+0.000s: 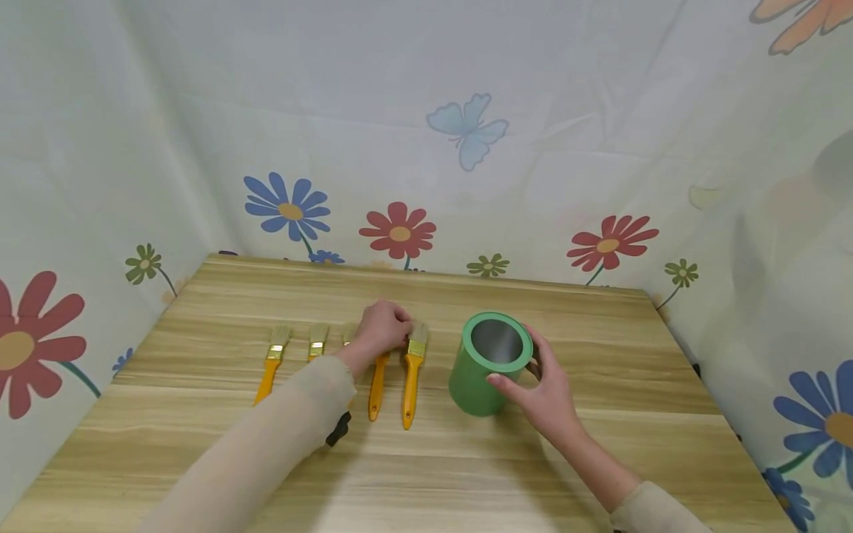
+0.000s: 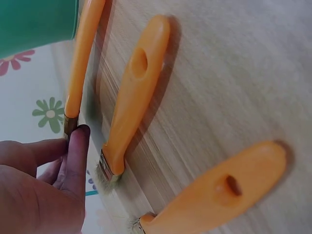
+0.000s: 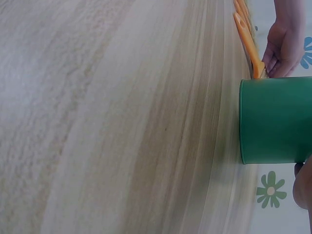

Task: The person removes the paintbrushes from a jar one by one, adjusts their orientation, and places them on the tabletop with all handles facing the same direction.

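Note:
A row of several paintbrushes with orange handles lies on the wooden table, bristles toward the back. My left hand (image 1: 383, 326) pinches the rightmost paintbrush (image 1: 412, 381) near its metal band, thumb and fingers meeting there in the left wrist view, where the orange handle (image 2: 83, 63) points up and away from the hand. To the right stands a green can (image 1: 476, 385), its open top showing a grey inside. My right hand (image 1: 546, 392) grips this can from the right, thumb on the near side by the rim and fingers behind. In the right wrist view the can (image 3: 275, 122) hides most of that hand.
Left of the held brush lie another paintbrush (image 1: 377, 389) and the leftmost one (image 1: 268, 377); my left forearm covers parts of those between. A white cloth with printed flowers (image 1: 400, 233) hangs behind and beside the wooden table (image 1: 453, 481).

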{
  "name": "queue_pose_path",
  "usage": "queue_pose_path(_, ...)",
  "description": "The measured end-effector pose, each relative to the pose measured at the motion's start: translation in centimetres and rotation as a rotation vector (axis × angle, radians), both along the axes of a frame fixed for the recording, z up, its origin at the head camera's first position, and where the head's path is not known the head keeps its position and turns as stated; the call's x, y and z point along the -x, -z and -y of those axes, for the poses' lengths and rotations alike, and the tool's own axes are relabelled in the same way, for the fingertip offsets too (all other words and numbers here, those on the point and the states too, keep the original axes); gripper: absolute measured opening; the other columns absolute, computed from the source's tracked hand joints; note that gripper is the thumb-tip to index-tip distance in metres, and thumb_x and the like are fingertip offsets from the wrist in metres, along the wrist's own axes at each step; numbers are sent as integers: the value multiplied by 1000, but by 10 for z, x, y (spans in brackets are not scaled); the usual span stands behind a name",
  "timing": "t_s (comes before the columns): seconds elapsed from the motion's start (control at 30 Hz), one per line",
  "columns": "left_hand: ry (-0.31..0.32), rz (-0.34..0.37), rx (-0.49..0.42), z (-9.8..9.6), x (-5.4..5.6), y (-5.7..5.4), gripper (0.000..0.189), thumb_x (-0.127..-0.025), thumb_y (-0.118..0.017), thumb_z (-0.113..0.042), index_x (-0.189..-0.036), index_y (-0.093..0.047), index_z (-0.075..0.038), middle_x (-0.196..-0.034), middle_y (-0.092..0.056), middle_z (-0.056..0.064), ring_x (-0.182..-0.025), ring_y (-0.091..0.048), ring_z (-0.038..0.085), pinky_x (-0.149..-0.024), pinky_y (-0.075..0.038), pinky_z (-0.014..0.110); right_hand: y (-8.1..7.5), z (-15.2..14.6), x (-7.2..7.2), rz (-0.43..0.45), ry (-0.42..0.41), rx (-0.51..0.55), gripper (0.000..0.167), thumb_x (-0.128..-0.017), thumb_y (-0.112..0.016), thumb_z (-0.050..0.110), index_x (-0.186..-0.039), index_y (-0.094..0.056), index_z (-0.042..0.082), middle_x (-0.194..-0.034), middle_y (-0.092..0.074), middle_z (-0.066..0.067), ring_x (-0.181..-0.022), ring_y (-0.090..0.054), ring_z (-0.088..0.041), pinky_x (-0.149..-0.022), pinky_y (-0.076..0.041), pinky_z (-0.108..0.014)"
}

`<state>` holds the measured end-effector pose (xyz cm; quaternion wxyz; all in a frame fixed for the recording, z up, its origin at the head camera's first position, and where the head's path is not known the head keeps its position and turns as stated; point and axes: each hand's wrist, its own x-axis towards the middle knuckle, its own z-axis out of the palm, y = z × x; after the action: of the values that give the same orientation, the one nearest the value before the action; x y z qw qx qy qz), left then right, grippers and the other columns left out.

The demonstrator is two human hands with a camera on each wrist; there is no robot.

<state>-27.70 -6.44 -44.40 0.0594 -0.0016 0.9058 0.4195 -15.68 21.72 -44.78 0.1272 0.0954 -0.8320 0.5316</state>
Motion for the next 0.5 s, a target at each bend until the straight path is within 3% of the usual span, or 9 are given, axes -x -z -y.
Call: queue_pose_path(0.5, -73, 90, -50, -1, 1, -3, 13, -101, -73, -11, -105, -80, -1, -94, -74, 13, -66, -73, 15, -63, -62, 24, 1, 1, 1, -3, -2, 1, 91, -85, -93, 19, -161, -43, 15, -153, -57, -5, -141, -54, -24, -116, -46, -52)
